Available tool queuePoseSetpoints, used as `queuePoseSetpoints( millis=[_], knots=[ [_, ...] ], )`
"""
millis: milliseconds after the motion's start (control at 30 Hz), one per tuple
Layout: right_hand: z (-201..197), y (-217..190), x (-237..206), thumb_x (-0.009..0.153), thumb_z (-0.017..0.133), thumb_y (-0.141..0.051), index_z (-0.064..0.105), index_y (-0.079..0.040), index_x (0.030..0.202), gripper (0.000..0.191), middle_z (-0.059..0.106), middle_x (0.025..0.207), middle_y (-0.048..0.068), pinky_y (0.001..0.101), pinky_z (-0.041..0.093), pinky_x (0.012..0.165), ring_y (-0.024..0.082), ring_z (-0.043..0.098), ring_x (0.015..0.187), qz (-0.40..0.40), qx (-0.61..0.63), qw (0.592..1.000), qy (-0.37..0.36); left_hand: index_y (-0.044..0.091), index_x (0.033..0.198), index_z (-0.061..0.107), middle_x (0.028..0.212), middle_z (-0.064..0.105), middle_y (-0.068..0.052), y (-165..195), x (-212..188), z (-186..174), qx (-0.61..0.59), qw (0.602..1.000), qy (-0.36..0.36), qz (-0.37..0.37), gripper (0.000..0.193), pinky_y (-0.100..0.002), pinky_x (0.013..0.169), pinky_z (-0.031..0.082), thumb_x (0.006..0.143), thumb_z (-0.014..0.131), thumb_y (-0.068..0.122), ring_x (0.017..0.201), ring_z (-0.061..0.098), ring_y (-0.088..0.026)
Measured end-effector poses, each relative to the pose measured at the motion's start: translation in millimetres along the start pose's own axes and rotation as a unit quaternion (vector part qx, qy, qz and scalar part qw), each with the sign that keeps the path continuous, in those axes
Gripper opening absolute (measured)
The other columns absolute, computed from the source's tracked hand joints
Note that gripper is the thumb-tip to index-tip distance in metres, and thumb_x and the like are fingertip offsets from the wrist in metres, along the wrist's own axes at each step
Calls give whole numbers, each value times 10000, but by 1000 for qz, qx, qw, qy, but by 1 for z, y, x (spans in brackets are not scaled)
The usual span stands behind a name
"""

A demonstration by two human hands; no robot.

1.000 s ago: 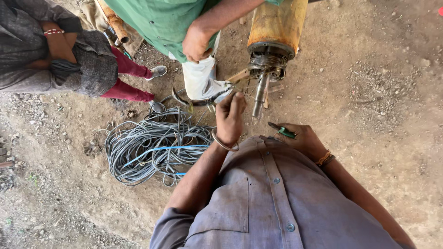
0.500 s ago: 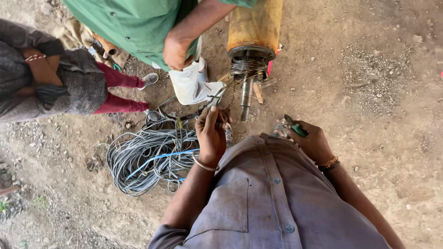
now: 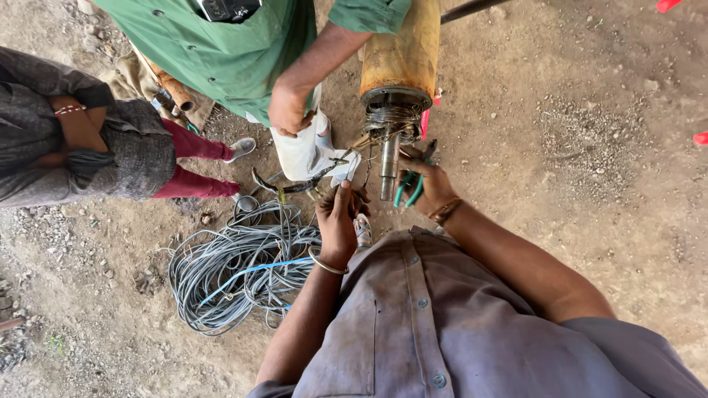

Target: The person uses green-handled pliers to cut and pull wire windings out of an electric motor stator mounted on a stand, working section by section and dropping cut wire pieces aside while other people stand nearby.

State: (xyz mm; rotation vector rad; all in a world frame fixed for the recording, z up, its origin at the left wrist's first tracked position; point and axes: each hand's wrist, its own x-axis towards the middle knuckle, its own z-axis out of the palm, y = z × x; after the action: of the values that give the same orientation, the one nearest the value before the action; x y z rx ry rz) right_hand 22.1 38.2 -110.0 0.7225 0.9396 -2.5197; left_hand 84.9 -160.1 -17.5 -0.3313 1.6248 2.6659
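Both hands work at the lower end of a yellow cylindrical motor (image 3: 402, 44) in the upper centre of the frame. Right hand (image 3: 426, 184) is closed around green-handled pliers (image 3: 410, 186), just right of the steel shaft (image 3: 389, 168); the pliers' handles point down toward the lower left, and their jaws are hidden behind the fingers. Left hand (image 3: 338, 220) sits just left of the shaft with fingertips pinched on a thin wire (image 3: 346, 156) that runs up and right to the copper winding (image 3: 394, 118) at the motor's end.

The motor's long axis runs nearly vertical in the frame, open end pointing down. The shaft projects from that end along the same axis. The motor's upper part is cut off by the top edge.

A coil of grey cable (image 3: 236, 269) with one blue strand lies on the dirt ground (image 3: 590, 162) at centre left. Another person in a green shirt (image 3: 228, 44) stands at upper centre, one fist (image 3: 289, 110) closed. A third person (image 3: 81, 147) crouches at the left edge, partly out of frame.
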Motion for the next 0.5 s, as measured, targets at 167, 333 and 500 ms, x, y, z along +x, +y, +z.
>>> queuePoseSetpoints(
  millis=[167,333,500],
  knots=[
    [14,12,8,856,742,-103,646,-71,1122,284,720,935,32,322,579,694,173,694,794,18,100,985,-140,-1,802,642,716,578,-59,9,-12,5,15,999,9,-48,367,-287,504,456,1058,566,251,577,437,-81],
    [20,13,3,885,735,-133,681,-85,1155,279,706,935,-6,300,585,747,142,687,820,30,122,984,-128,8,774,597,750,570,-68,14,-18,6,1,999,-7,-39,386,-282,493,436,1073,578,250,602,459,-87],
    [32,14,15,887,749,-234,653,-144,1028,193,663,838,-2,400,618,723,187,677,758,33,103,990,-89,53,757,530,772,584,-83,14,-22,9,-46,997,-9,-55,383,-278,490,426,1084,588,245,596,473,-102]
  ],
)
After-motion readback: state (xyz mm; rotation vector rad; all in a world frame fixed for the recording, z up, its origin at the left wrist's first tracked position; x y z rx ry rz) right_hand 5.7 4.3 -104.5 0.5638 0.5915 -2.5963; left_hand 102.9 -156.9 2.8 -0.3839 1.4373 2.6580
